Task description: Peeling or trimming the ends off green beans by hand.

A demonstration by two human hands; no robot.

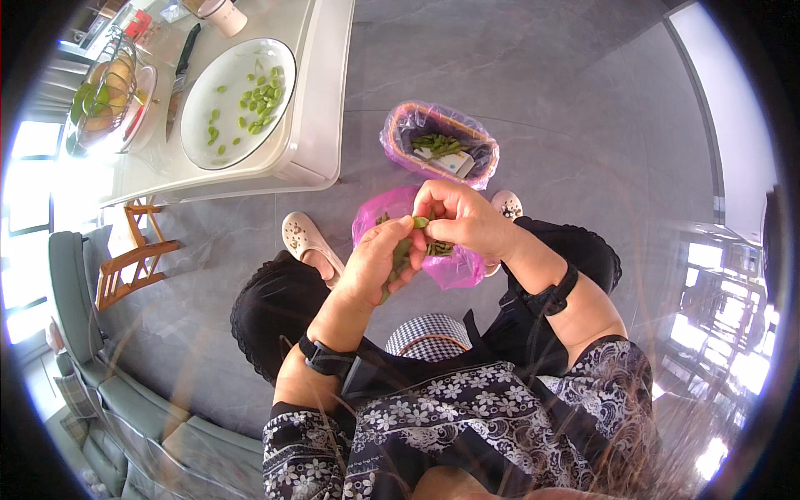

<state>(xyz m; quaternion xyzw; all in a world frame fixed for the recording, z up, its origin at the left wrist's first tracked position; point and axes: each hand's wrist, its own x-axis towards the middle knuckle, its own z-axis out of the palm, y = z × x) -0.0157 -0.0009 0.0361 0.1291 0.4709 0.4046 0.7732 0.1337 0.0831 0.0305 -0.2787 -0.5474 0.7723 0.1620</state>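
Observation:
My left hand holds a green bean pod, with its thumb and forefinger at a bright green bean. Thumb and fingers of my right hand pinch the other end of that same bean. Below both hands, a pink plastic bag with more pods in it lies between my feet; my hands hide part of it. On the table to the left, a white enamel basin with a dark rim holds several shelled green beans.
A bin lined with purple plastic stands beyond my hands, with pods and a white box inside. On the white table lie a black-handled knife, a wire fruit basket and a cup. A wooden chair stands left.

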